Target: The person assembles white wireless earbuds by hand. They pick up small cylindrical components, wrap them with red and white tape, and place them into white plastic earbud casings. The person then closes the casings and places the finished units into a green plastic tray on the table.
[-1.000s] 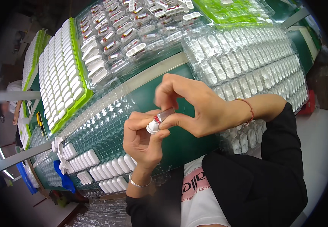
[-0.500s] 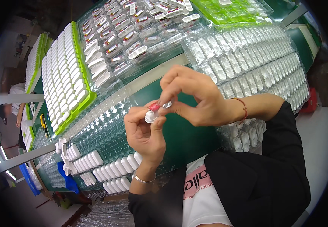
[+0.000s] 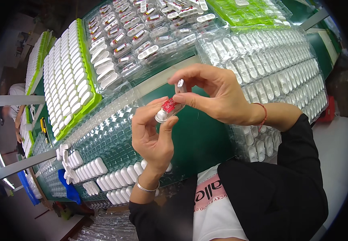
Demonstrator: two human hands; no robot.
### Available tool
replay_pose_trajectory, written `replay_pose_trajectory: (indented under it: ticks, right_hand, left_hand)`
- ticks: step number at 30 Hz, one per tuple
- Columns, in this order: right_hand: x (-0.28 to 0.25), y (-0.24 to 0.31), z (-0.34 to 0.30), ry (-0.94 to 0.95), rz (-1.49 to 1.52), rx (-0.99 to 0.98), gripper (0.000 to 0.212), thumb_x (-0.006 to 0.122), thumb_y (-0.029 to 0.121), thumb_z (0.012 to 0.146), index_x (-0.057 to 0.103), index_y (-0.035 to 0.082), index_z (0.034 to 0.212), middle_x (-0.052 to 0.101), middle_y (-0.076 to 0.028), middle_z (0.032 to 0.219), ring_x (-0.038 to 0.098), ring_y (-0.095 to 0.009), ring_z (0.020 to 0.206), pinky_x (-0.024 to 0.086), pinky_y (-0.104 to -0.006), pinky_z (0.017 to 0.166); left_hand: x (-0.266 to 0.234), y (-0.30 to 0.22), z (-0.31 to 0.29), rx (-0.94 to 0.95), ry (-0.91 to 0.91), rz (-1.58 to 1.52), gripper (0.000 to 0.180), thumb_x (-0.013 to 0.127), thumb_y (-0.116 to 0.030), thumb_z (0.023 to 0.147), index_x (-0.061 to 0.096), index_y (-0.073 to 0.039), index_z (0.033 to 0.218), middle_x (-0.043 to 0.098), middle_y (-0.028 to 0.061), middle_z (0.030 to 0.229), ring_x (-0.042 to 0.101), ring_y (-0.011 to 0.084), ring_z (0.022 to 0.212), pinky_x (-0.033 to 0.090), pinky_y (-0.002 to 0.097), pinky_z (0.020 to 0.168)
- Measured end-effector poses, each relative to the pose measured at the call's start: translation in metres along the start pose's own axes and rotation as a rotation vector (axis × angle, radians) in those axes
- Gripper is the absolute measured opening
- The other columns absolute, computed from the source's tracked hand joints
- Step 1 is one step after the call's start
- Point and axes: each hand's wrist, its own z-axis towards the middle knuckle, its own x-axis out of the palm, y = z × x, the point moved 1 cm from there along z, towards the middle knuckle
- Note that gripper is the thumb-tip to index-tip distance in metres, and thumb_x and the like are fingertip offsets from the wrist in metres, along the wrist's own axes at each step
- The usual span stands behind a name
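Between the thumb and fingers of my left hand (image 3: 152,140) is a small white plastic piece (image 3: 161,116) with a round rim. A little red circuit board (image 3: 168,105) sits at its upper end. My right hand (image 3: 222,96) is closed in a pinch around a small silver battery-like piece (image 3: 181,85), and its thumb tip rests against the red board. Whether wires join the silver piece to the board cannot be made out. Both hands are raised over the green tabletop (image 3: 206,140).
Clear trays hold white shells with red and silver parts (image 3: 121,46) at the back, and open white shells (image 3: 262,64) at right. White oval pieces fill a green tray (image 3: 71,76) at left. White covers (image 3: 123,176) lie near a blue cloth (image 3: 67,186); a yellow cutter (image 3: 44,126) lies farther left.
The silver piece has swung up and away from the red board, now standing between my right fingers. More of the board shows. My left hand has barely moved.
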Motion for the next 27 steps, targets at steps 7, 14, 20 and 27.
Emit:
replay_pose_trajectory:
  ticks: [7, 14, 20, 27]
  right_hand:
    - [-0.004, 0.0, -0.003, 0.084, -0.45, -0.504, 0.041, 0.071, -0.009, 0.072, 0.068, 0.003, 0.112, 0.07, -0.01, 0.099, 0.068, -0.024, 0.088, 0.056, -0.0309, 0.074]
    - [-0.001, -0.002, -0.007, 0.081, -0.45, -0.569, 0.039, 0.072, -0.01, 0.066, 0.07, 0.003, 0.102, 0.07, -0.008, 0.097, 0.065, -0.024, 0.085, 0.054, -0.0314, 0.07]
    - [-0.001, -0.006, -0.008, 0.106, -0.441, -0.59, 0.041, 0.078, -0.009, 0.065, 0.071, 0.002, 0.103, 0.071, -0.012, 0.098, 0.065, -0.024, 0.083, 0.053, -0.0308, 0.07]
    - [0.001, -0.003, -0.009, 0.091, -0.435, -0.579, 0.038, 0.076, -0.01, 0.067, 0.07, 0.001, 0.103, 0.071, -0.013, 0.098, 0.066, -0.024, 0.083, 0.052, -0.0301, 0.07]
  left_hand:
    - [-0.005, 0.0, -0.002, 0.055, 0.043, -0.052, 0.036, 0.073, 0.004, 0.081, 0.056, 0.005, 0.112, 0.06, 0.0178, 0.114, 0.059, 0.0287, 0.113, 0.048, 0.0372, 0.098]
    - [-0.009, 0.0, -0.005, 0.04, 0.052, -0.036, 0.037, 0.075, 0.002, 0.08, 0.057, 0.004, 0.112, 0.062, 0.0181, 0.113, 0.06, 0.0291, 0.111, 0.048, 0.0374, 0.097]
    - [-0.008, -0.001, -0.005, 0.056, 0.035, -0.028, 0.036, 0.076, 0.0, 0.08, 0.057, 0.004, 0.111, 0.063, 0.0179, 0.112, 0.06, 0.0296, 0.111, 0.049, 0.0376, 0.096]
    - [-0.009, 0.0, -0.005, 0.073, 0.041, 0.008, 0.036, 0.077, -0.003, 0.081, 0.057, 0.003, 0.11, 0.064, 0.0172, 0.111, 0.062, 0.0304, 0.108, 0.05, 0.038, 0.094]
